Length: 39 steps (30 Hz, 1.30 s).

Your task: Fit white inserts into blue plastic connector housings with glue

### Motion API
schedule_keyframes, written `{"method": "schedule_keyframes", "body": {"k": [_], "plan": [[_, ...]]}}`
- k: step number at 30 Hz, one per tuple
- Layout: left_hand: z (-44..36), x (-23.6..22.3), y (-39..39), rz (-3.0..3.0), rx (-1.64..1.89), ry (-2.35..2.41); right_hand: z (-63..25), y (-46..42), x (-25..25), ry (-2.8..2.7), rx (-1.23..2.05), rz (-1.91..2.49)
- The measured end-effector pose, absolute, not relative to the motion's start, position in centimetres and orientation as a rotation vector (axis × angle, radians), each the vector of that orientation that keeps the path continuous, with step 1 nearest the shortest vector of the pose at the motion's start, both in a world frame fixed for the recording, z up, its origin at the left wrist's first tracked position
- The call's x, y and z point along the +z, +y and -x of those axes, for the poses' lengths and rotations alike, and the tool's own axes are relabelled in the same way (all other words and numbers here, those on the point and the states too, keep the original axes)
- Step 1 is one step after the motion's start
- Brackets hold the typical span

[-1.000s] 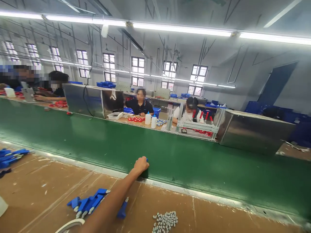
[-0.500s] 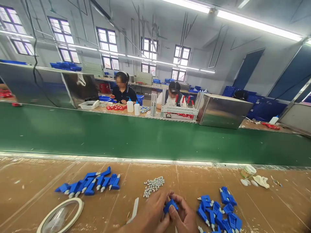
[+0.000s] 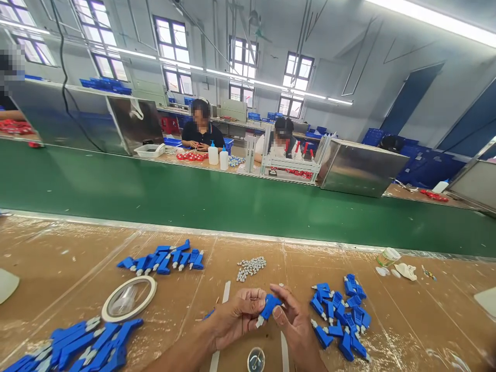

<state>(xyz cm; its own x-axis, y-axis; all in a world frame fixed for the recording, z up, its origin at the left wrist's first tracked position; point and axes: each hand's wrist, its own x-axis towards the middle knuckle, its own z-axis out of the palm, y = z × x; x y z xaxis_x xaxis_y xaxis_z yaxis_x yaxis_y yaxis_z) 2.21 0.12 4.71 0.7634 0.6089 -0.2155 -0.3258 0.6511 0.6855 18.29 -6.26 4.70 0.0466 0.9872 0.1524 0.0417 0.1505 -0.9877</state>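
My left hand and my right hand meet low in the middle of the view, over the brown worktop. Both pinch one small blue plastic part with a white tip pointing down-left. A heap of the same blue parts lies just right of my right hand. A small pile of little grey pieces sits just beyond my hands. A row of blue parts lies farther left.
A tape roll and another heap of blue parts lie at the lower left. A green conveyor belt runs across beyond the worktop. Two people sit behind it with white bottles and red parts. A small round metal object lies under my wrists.
A second ago my left arm reached out to the conveyor's edge. It has come back, and both hands now hold a blue part over the worktop. The view has tilted down.
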Motion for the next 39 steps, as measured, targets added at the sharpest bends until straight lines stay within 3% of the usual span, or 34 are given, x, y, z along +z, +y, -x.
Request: {"method": "schedule_keyframes", "body": {"k": [11, 23, 32, 39], "plan": [[-0.5, 3.0, 0.0, -0.368, 0.72, 0.482, -18.6, -9.0, -0.9, -1.369, 1.148, 1.332], [-0.6, 2.3, 0.2, -0.347, 0.709, 0.526, -18.5, -9.5, 0.5, -1.726, 1.04, 1.421], [-0.7, 2.0, -0.3, -0.358, 0.699, 0.576, -18.1, -9.8, 1.0, -1.901, 0.704, 1.431], [-0.6, 2.0, -0.6, -0.363, 0.672, 0.587, -18.1, -10.0, 1.5, -1.767, 0.969, 1.525]]}}
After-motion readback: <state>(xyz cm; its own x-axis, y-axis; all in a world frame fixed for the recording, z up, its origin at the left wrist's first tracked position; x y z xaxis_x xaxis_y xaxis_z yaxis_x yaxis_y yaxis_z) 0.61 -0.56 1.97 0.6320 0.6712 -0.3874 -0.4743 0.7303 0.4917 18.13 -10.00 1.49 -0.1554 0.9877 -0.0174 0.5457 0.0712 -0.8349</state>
